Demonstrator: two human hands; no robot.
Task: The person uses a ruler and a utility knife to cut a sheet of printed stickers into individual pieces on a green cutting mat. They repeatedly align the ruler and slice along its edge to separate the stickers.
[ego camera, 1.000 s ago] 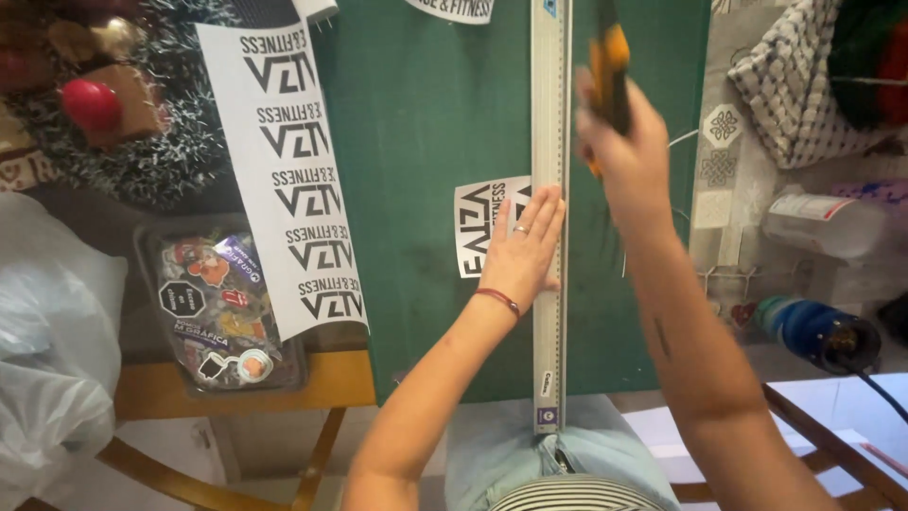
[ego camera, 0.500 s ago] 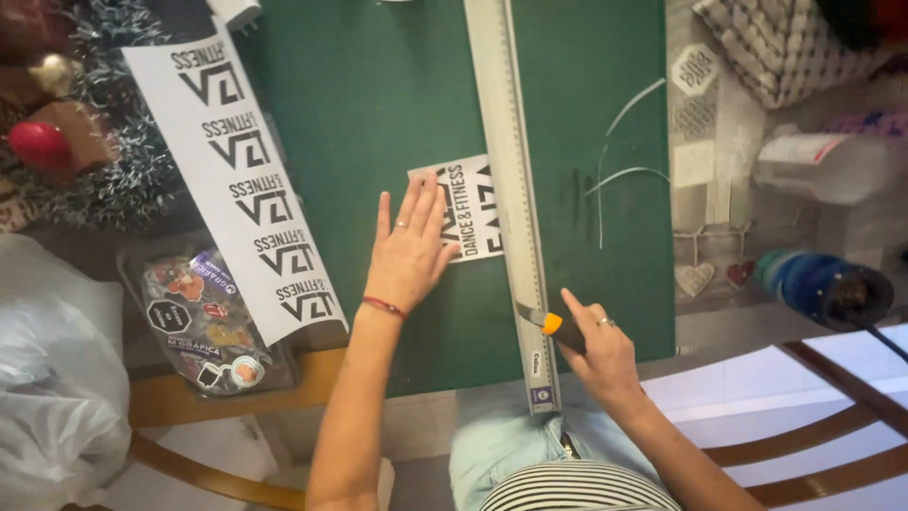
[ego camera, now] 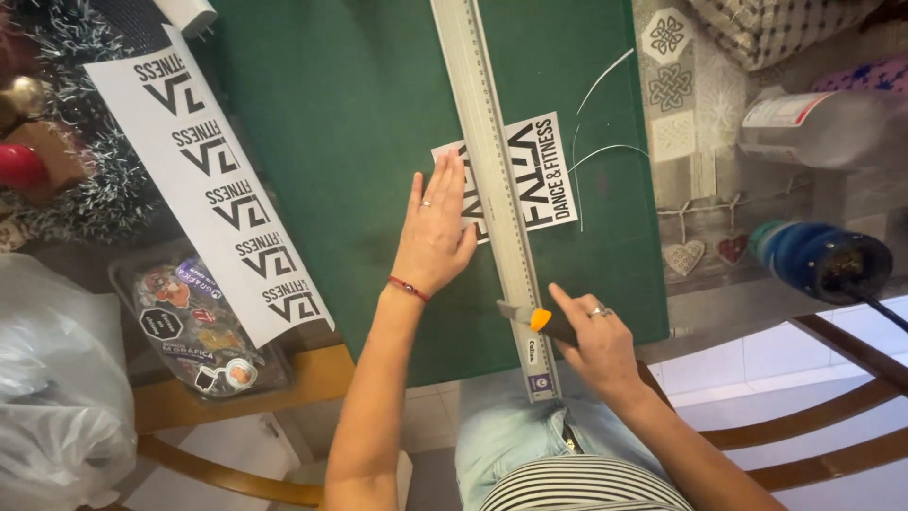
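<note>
My left hand [ego camera: 437, 227] lies flat, fingers together, on a white printed sticker [ego camera: 547, 170] and presses against the left side of a long metal ruler [ego camera: 492, 189]. The ruler runs down the dark green cutting mat [ego camera: 350, 114] and crosses the sticker. My right hand [ego camera: 598, 345] grips an orange and black utility knife [ego camera: 541, 320] near the ruler's lower end, its blade pointing left over the ruler. Thin white offcut slivers [ego camera: 605, 151] curl on the mat just right of the sticker.
A long white strip of printed logos [ego camera: 213, 185] lies left of the mat, above a clear pack of round stickers [ego camera: 194, 326]. Tinsel and ornaments [ego camera: 57, 180] sit far left, a white plastic bag [ego camera: 52, 378] below. A blue roll [ego camera: 818, 260] and clear container [ego camera: 823, 128] are at right.
My right hand has drawn the knife from the top of the ruler down to its lower end. The left hand stayed flat on the sticker and the view shifted right.
</note>
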